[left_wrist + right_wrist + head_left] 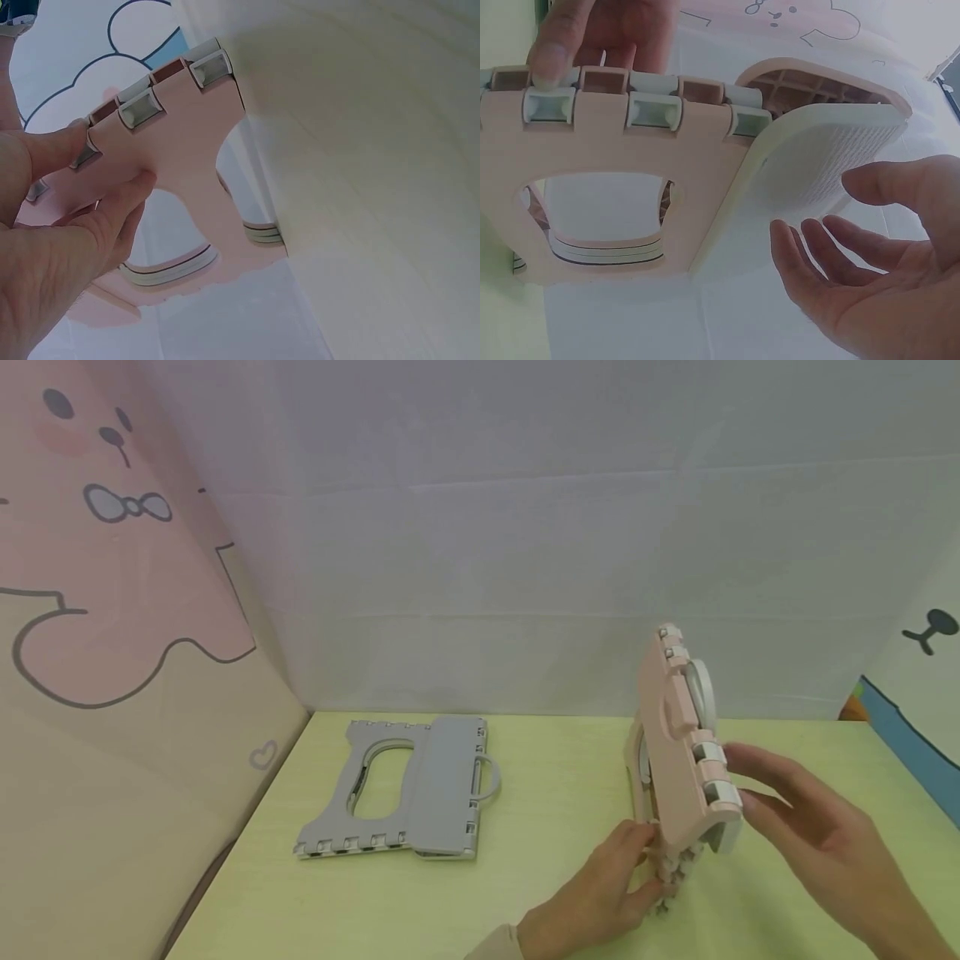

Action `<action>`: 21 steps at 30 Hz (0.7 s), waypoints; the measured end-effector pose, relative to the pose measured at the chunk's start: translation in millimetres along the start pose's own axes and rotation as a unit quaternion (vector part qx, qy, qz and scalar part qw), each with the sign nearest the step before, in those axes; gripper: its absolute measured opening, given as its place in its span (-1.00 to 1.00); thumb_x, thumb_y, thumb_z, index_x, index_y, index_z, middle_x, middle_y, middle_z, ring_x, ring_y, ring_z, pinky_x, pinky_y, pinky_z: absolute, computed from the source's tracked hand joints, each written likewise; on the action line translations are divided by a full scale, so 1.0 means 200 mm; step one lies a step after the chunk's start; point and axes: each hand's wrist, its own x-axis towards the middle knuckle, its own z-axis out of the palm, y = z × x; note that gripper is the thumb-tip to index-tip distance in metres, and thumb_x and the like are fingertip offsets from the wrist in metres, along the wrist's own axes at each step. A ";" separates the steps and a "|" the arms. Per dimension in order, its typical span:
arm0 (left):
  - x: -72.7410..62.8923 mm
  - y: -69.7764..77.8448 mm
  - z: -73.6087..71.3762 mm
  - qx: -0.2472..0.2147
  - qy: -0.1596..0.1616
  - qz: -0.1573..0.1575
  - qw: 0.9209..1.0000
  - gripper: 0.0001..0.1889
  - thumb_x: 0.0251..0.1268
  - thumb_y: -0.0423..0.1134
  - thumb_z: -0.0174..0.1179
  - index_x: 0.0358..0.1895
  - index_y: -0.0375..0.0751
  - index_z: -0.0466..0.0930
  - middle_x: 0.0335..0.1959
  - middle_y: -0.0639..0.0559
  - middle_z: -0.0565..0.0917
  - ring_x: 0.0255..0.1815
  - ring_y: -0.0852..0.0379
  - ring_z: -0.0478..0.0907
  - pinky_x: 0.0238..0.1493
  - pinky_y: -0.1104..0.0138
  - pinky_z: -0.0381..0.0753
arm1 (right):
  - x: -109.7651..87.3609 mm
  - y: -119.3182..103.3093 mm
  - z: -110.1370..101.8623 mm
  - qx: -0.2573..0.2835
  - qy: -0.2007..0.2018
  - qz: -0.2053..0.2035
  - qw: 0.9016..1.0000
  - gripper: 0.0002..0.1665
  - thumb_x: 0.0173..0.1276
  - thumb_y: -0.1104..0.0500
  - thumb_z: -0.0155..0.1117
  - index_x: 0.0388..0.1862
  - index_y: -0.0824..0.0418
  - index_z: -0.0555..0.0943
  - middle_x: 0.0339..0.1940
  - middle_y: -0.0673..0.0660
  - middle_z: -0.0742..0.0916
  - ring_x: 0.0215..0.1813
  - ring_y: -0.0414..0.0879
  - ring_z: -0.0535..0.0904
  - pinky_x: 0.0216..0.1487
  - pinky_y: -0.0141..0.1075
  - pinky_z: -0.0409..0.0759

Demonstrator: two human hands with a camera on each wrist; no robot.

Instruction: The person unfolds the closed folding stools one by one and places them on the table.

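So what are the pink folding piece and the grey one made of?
The pink folding piece looks like rigid, matte moulded plastic: a ribbed grid shows inside one panel. The grey folding piece is probably similar plastic, given its smooth, even, dull surface and matching hinged edges, though its inside is hidden.

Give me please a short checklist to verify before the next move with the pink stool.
1. Left hand holds the pink stool: ok, by one edge.
2. Right hand holds it: not ok, fingers are not closed around it.
3. Hinges free of fingers: not ok, the left thumb rests there.
4. Grey stool apart from the pink one: ok, it lies on the table.
5. Pink stool steady without support: cannot tell.
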 end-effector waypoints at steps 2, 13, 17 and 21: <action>0.00 0.00 0.00 0.000 -0.001 -0.004 1.000 -0.41 0.48 -0.35 0.24 0.44 -0.26 0.19 0.23 -0.09 0.44 0.33 0.26 0.41 0.26 0.64 0.42 | 0.00 0.01 0.00 -0.005 -0.001 0.006 1.000 -0.33 0.57 0.41 0.12 0.58 0.10 0.31 0.48 -0.07 0.47 0.34 -0.45 0.43 0.11 -0.52 0.63; 0.00 0.00 0.00 0.002 0.009 0.019 1.000 -0.38 0.46 -0.38 0.25 0.46 -0.29 0.17 0.22 -0.11 0.43 0.33 0.24 0.42 0.27 0.63 0.41 | -0.04 0.09 0.02 -0.005 -0.011 -0.008 1.000 -0.30 0.49 0.49 0.18 0.55 0.20 0.33 0.44 -0.18 0.49 0.31 -0.49 0.44 0.09 -0.59 0.59; 0.00 0.00 0.00 0.003 0.009 0.020 1.000 -0.38 0.46 -0.38 0.25 0.47 -0.28 0.16 0.22 -0.10 0.43 0.33 0.24 0.41 0.28 0.63 0.41 | -0.04 0.11 0.04 -0.013 -0.013 -0.002 1.000 -0.31 0.49 0.46 0.21 0.55 0.18 0.35 0.42 -0.24 0.49 0.32 -0.52 0.40 0.13 -0.66 0.52; 0.00 0.00 0.00 0.005 0.010 0.018 1.000 -0.38 0.47 -0.38 0.25 0.47 -0.27 0.16 0.22 -0.09 0.43 0.32 0.25 0.41 0.28 0.63 0.41 | -0.05 0.12 0.05 -0.027 -0.014 0.014 0.999 -0.34 0.50 0.40 0.23 0.54 0.17 0.36 0.39 -0.30 0.49 0.31 -0.57 0.37 0.12 -0.72 0.46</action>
